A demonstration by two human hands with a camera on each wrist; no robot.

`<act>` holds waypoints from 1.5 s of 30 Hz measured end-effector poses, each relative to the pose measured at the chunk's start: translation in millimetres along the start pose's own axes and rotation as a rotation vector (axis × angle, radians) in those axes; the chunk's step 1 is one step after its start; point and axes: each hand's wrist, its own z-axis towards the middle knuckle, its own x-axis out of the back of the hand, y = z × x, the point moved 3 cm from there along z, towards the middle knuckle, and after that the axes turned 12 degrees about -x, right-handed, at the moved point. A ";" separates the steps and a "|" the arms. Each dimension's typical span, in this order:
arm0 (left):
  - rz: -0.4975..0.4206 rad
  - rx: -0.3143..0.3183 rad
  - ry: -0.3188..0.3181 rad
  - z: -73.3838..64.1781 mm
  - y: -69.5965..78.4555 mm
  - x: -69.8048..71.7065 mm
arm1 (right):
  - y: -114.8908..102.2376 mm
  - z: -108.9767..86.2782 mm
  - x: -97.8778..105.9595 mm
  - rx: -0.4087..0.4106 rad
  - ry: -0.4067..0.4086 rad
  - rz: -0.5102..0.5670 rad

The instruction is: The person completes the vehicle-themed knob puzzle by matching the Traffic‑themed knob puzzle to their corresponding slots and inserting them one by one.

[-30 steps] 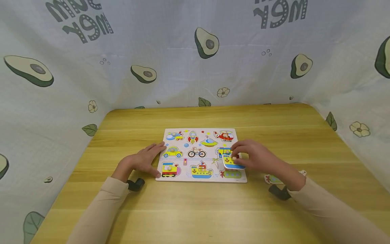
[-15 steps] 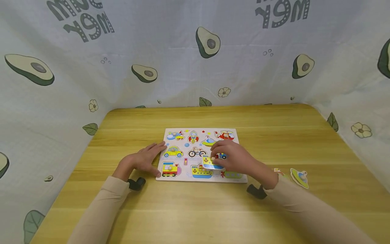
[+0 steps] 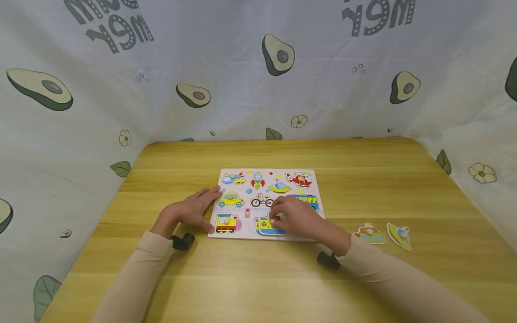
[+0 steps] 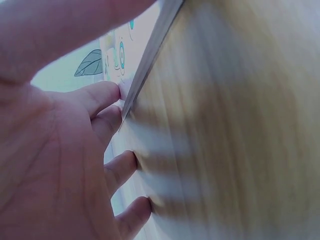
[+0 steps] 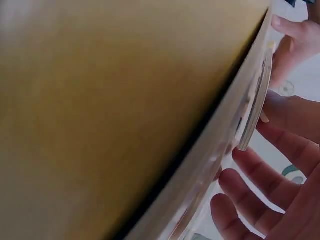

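My right hand (image 3: 296, 217) pinches the small knob of a ship puzzle piece (image 3: 266, 229) above the matching ship picture near the front edge of the knob puzzle board (image 3: 247, 228). In the right wrist view the piece (image 5: 256, 110) stands tilted just off the board, thumb and forefinger at its knob, the other fingers spread. My left hand (image 3: 191, 210) lies at the board's left edge, fingers extended. Seen from the left wrist, two fingertips (image 4: 112, 91) touch the board's edge and the other fingers reach down to the table.
On the wooden table (image 3: 262, 278), right of the board, lie a submarine piece (image 3: 370, 234) and a flying saucer piece (image 3: 400, 236). Train (image 3: 227, 223), car (image 3: 231, 200) and several other vehicles show on the board. An avocado-print cloth (image 3: 242, 107) hangs behind the table.
My right hand has carried the ship piece left across the board and lowered it over the ship picture. The submarine and saucer pieces have come into view. My left hand stays at the board's edge.
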 end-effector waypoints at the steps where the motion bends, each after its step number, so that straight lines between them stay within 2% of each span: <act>1: 0.001 0.001 0.000 0.2 -0.2 0.2 | -0.9 -0.2 -0.8 -0.001 0.000 -0.004; 10: -0.008 0.009 -0.005 2.2 -4.0 -2.5 | -2.9 1.3 -5.3 -0.033 -0.015 -0.003; 22: 0.000 0.007 0.006 0.7 -2.1 1.5 | -8.7 10.6 -6.9 -0.081 -0.052 0.031; 26: 0.000 0.002 0.007 0.9 -1.6 2.0 | -8.1 9.0 -7.4 -0.068 -0.037 0.017; 30: -0.012 0.001 0.006 0.4 -2.0 1.5 | -5.2 4.3 -7.5 -0.008 -0.035 -0.028; 34: -0.012 0.004 0.006 -0.4 -2.4 1.5 | -1.7 -2.4 -5.3 0.054 -0.073 -0.078; 40: -0.009 0.001 0.005 -0.2 -1.3 1.0 | 6.5 -16.3 3.1 0.056 -0.163 -0.066; 42: -0.010 -0.002 0.003 0.3 -0.8 0.0 | 14.6 -23.6 8.0 0.063 -0.156 -0.063; 45: -0.014 0.007 0.002 -1.5 -2.4 -1.3 | 32.5 -36.8 19.7 0.080 -0.100 -0.048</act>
